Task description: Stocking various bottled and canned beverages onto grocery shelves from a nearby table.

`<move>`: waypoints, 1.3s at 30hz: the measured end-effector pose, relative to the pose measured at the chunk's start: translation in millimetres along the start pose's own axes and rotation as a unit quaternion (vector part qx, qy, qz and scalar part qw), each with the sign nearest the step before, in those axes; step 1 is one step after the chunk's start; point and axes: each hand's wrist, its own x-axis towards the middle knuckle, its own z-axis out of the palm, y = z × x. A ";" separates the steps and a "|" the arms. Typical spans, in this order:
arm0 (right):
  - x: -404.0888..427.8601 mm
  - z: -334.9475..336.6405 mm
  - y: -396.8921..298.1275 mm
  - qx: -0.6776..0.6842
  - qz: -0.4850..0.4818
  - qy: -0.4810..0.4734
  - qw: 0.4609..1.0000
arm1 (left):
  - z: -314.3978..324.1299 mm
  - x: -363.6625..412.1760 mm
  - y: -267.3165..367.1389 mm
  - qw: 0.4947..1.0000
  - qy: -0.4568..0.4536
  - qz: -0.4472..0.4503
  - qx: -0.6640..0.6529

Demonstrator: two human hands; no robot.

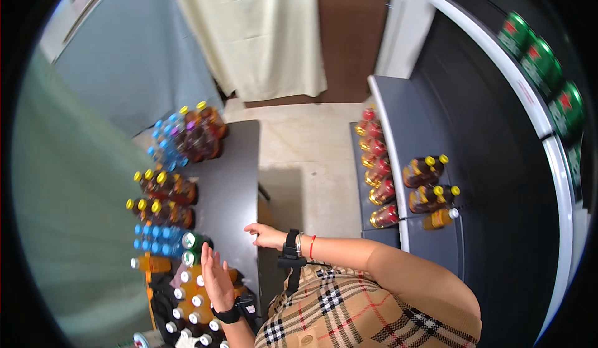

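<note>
My left hand point(217, 275) is raised with its fingers spread and nothing in it. Just beyond its fingertips stand two green cans point(189, 240). Below and beside it are orange-drink bottles point(189, 280) with white caps, partly hidden by the hand. My right hand point(265, 236) reaches over the near edge of the dark grey table point(226, 175), its fingers extended and holding nothing. Blue-capped water bottles point(159, 240), a lone orange bottle point(156, 264) and rows of dark bottles with yellow caps point(170, 187) stand along the table's far side.
More bottles with purple caps point(198, 138) cluster at the table's upper end. To my right, a shelf unit point(390, 138) holds red-and-gold drinks point(378, 170), dark yellow-capped bottles point(425, 173) and an orange bottle point(439, 218). Large green cans point(542, 65) stand on its upper shelf. A pale curtain point(271, 35) hangs ahead.
</note>
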 end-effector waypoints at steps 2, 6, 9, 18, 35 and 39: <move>-19.9 -39.5 4.5 -0.003 -0.033 0.054 0.998 | 30.0 7.4 -8.8 0.997 -0.070 -0.038 0.008; -84.4 -121.3 8.0 0.062 -0.078 0.185 0.978 | 104.1 22.2 -31.0 0.970 -0.216 -0.112 0.006; -146.6 -181.2 23.4 0.135 -0.101 0.289 0.942 | 170.9 28.0 -63.5 0.932 -0.306 -0.183 0.062; -353.2 -259.2 92.3 0.248 -0.165 0.524 0.798 | 354.0 -25.7 -181.5 0.759 -0.534 -0.295 0.227; -419.0 -289.8 231.1 0.492 -0.054 0.605 0.624 | 477.2 -133.2 -418.2 0.571 -0.709 -0.118 0.397; -416.5 -305.3 242.0 0.487 -0.085 0.558 0.666 | 481.2 -141.1 -432.2 0.542 -0.747 -0.194 0.333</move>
